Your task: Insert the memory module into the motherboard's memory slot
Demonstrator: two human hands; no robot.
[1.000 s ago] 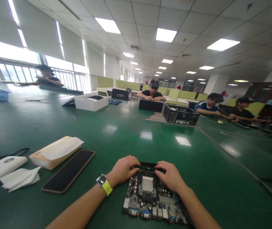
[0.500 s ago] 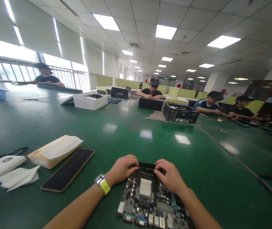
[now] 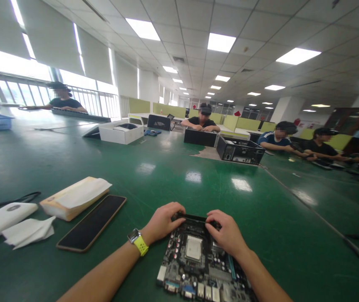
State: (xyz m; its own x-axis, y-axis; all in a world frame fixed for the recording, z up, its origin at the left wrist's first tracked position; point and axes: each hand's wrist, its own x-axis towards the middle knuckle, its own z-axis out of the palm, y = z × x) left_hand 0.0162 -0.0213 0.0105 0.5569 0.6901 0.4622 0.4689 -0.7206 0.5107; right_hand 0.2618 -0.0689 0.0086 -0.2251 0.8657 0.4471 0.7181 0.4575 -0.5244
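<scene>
A motherboard (image 3: 198, 262) lies on the green table in front of me, its port side toward me and a square silver processor (image 3: 193, 248) in its socket. Along its far edge runs a long dark strip (image 3: 195, 217), by its shape a memory module. My left hand (image 3: 168, 218) pinches the strip's left end between thumb and fingers. At the right end, my right hand (image 3: 225, 230) has its thumb and fingers closed in the same way. The fingertips partly hide both ends, and whether the strip is seated in a slot cannot be seen.
To my left are a phone (image 3: 93, 222), a tissue pack (image 3: 75, 198), a crumpled tissue (image 3: 30, 232) and a white device (image 3: 3, 222). Farther off stand a white box (image 3: 121, 133) and an opened computer case (image 3: 240, 151). Several people sit around the table. A cable (image 3: 305, 205) runs along the right.
The view has shifted slightly, so everything sits a little farther right. Both hands keep their grip at the board's far edge, with hardly any motion of their own.
</scene>
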